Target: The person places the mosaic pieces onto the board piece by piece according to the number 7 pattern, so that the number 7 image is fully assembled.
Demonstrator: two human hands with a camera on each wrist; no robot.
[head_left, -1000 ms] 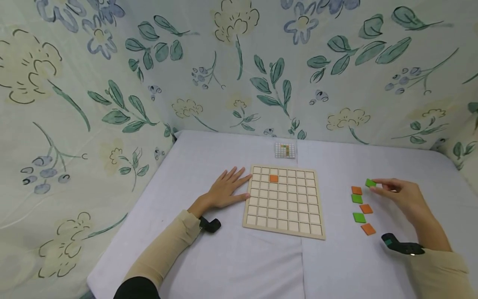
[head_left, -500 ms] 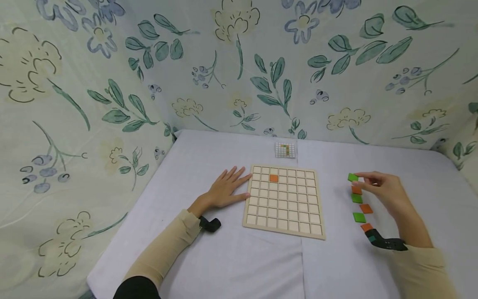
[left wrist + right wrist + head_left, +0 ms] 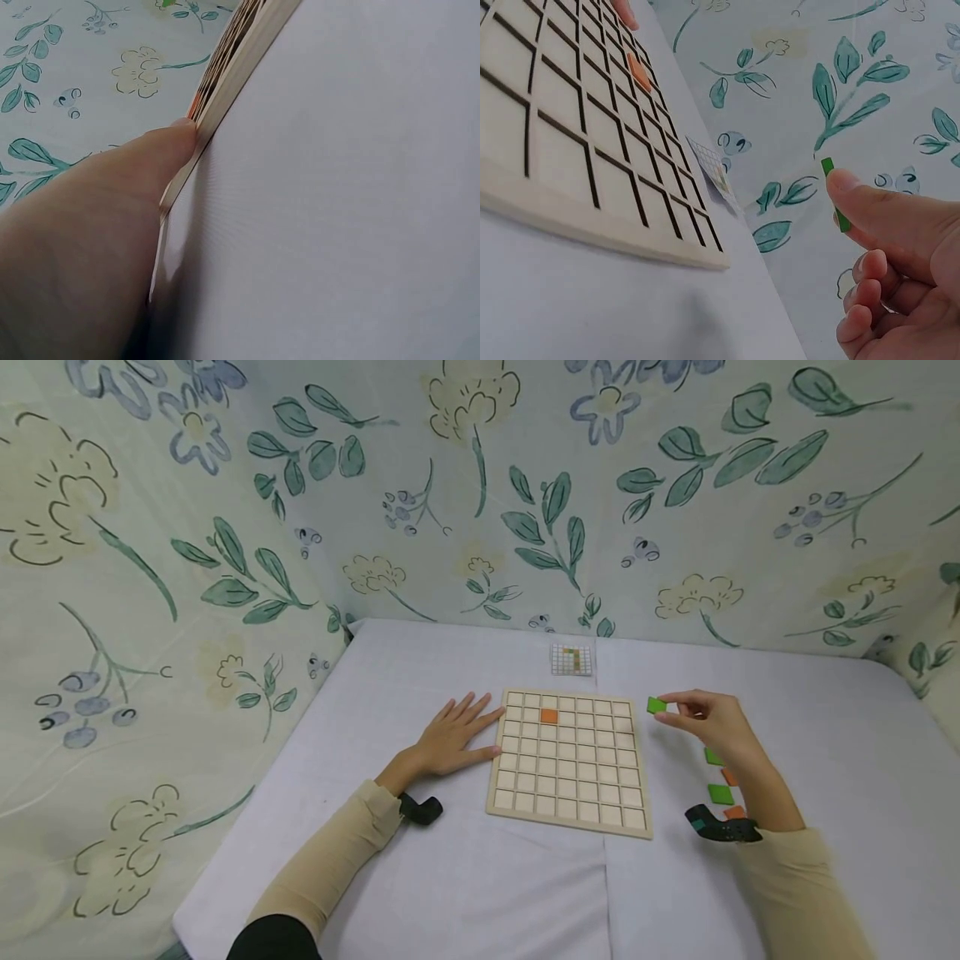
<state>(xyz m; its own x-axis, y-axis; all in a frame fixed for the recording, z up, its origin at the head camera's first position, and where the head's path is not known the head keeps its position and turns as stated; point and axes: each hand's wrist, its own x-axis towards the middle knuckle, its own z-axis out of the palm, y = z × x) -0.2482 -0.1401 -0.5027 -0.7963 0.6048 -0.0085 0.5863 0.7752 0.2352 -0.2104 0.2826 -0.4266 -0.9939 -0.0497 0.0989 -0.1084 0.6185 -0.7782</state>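
Note:
A wooden grid board [image 3: 567,762] lies on the white-covered table, with one orange tile [image 3: 549,717] set in a cell of its upper left part. My left hand [image 3: 453,739] rests flat with spread fingers, thumb and index tip at the board's left edge; the left wrist view shows the thumb [image 3: 161,154] against that edge. In my right hand [image 3: 708,720], thumb and index finger pinch a green square tile [image 3: 656,705], held just off the board's upper right edge. From the right wrist, the green tile [image 3: 836,196] appears nearly edge-on, above the table.
Loose green tiles [image 3: 720,794] and orange tiles lie in a column right of the board, partly hidden by my right hand and wrist camera [image 3: 722,825]. A small card [image 3: 572,660] with a coloured grid pattern lies behind the board. A floral curtain [image 3: 480,493] hangs behind the table.
My right hand has carried the green tile leftward, from beyond the tile column to near the board's right edge. My left hand has stayed in place.

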